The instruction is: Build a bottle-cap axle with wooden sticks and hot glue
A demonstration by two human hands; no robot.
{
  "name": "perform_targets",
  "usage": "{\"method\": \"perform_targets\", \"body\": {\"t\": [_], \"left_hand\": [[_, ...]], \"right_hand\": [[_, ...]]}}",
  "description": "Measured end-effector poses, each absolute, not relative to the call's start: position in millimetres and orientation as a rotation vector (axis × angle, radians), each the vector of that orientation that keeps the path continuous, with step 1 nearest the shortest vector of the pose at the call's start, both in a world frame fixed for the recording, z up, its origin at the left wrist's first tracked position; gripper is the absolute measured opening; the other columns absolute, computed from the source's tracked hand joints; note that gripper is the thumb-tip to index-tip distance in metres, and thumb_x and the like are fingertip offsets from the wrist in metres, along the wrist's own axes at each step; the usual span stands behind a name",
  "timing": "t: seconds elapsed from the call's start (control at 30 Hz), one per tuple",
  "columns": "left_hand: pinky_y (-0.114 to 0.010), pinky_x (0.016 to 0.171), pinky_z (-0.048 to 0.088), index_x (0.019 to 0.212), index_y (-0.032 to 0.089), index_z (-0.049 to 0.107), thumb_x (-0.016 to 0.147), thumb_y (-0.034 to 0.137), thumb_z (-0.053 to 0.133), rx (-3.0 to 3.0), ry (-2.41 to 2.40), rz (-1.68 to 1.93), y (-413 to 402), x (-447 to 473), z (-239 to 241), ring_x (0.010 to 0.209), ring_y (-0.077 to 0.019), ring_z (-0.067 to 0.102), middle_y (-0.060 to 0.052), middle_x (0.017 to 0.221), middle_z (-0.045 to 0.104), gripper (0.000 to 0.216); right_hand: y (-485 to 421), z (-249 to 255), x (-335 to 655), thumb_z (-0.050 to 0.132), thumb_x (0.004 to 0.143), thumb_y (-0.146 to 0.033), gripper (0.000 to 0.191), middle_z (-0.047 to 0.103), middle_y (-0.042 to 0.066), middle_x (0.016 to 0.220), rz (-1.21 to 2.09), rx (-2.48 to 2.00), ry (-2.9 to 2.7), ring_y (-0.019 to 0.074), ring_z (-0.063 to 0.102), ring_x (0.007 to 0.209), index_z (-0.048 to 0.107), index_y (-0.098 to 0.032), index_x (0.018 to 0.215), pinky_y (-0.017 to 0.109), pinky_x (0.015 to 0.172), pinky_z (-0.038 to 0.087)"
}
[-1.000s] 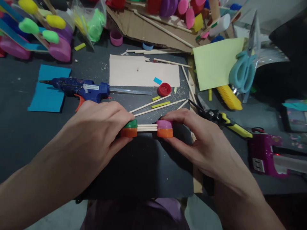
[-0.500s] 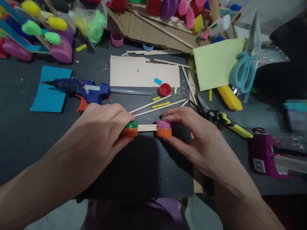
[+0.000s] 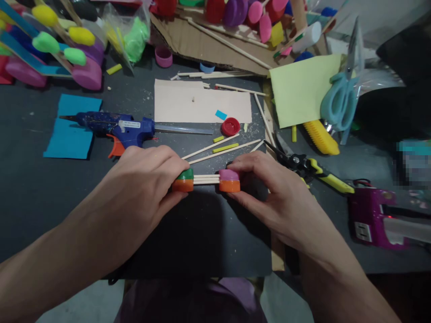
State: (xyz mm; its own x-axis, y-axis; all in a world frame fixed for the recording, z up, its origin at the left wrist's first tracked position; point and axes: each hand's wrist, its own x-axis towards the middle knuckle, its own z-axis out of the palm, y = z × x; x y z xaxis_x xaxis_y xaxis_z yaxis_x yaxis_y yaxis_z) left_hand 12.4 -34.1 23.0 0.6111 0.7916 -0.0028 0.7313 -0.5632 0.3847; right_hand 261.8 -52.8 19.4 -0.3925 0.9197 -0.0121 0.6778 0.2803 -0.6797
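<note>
Between my hands is a small piece made of bottle caps joined by several thin wooden sticks [image 3: 206, 179]. At its left end, a green cap [image 3: 186, 173] sits against an orange cap [image 3: 183, 185]; my left hand [image 3: 144, 193] pinches this pair. A pink cap [image 3: 229, 175] and another orange cap [image 3: 229, 186] form the right end, pinched between the thumb and fingers of my right hand [image 3: 269, 193]. Just beyond the hands lie loose sticks [image 3: 225, 151], yellow-green bits and a red cap [image 3: 230, 127]. Some of my fingertips are hidden behind the caps.
A blue glue gun [image 3: 114, 125] lies at left, partly on blue foam [image 3: 70, 143]. Pliers [image 3: 303, 163], teal scissors [image 3: 340, 98], a yellow cutter [image 3: 321, 137] and a purple device [image 3: 373, 220] are on the right. Cardboard [image 3: 215, 49] and colourful cap-wheeled models [image 3: 50, 58] stand behind.
My hands keep the same pinch on the cap-and-stick piece. The view shifts very slightly; otherwise almost nothing differs.
</note>
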Motion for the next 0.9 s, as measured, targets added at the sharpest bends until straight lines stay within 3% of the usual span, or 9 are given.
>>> {"method": "perform_targets", "body": {"t": [0.9], "left_hand": [[-0.039,0.071,0.036,0.101,0.022,0.061,0.095,0.028,0.056,2.498,1.210,0.253,-32.3,12.4,22.0,0.083,-0.0265,0.058,-0.005,0.098,0.064,0.010]], "right_hand": [[-52.0,20.1,261.6,0.062,0.095,-0.030,0.011,0.068,0.008,0.110,0.881,-1.465,-2.174,0.0258,0.066,0.097,0.059,-0.024,0.105,0.038,0.078,0.052]]}}
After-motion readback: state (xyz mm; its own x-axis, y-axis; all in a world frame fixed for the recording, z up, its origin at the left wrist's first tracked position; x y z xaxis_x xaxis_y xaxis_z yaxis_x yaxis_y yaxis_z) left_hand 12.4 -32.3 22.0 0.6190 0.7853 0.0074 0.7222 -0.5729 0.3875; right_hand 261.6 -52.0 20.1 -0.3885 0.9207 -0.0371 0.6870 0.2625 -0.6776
